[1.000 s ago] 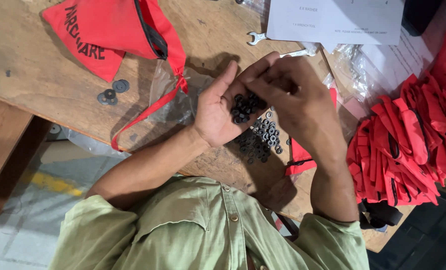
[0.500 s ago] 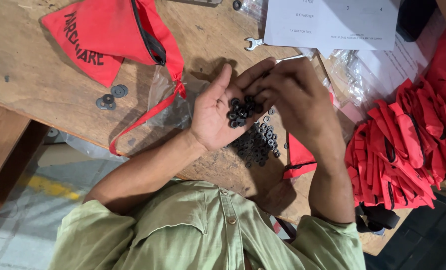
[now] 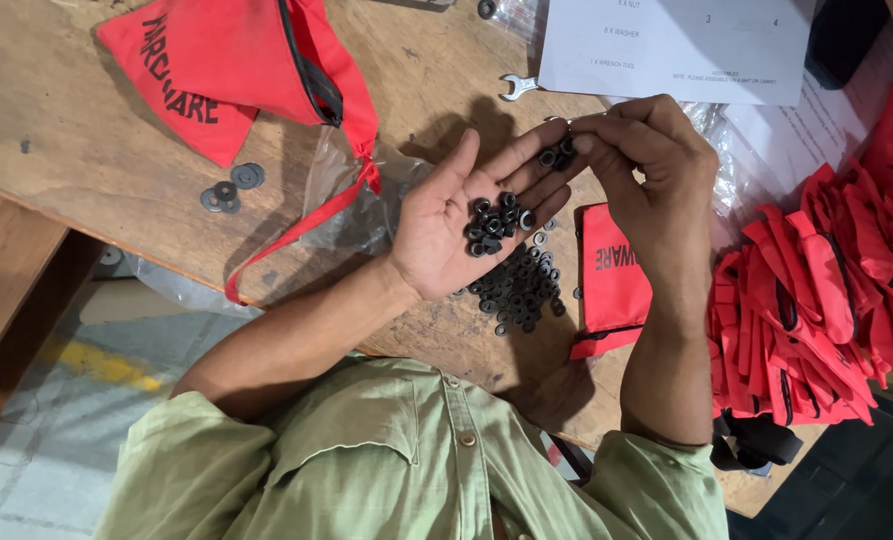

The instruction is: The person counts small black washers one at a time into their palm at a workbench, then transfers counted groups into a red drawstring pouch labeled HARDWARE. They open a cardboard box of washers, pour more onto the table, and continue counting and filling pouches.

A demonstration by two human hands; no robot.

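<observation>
Black washers [image 3: 494, 222] fill left palm [image 3: 456, 225] (table edge [image 3: 96, 245] near).

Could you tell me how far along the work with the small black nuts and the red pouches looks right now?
Looks done: a heap of red pouches lies stacked at one side. In hand: the left hand cups black nuts while the right hand picks some at its fingertips. Left: a pile of loose nuts on the wooden table, beside an open red pouch and a smaller one.
</observation>
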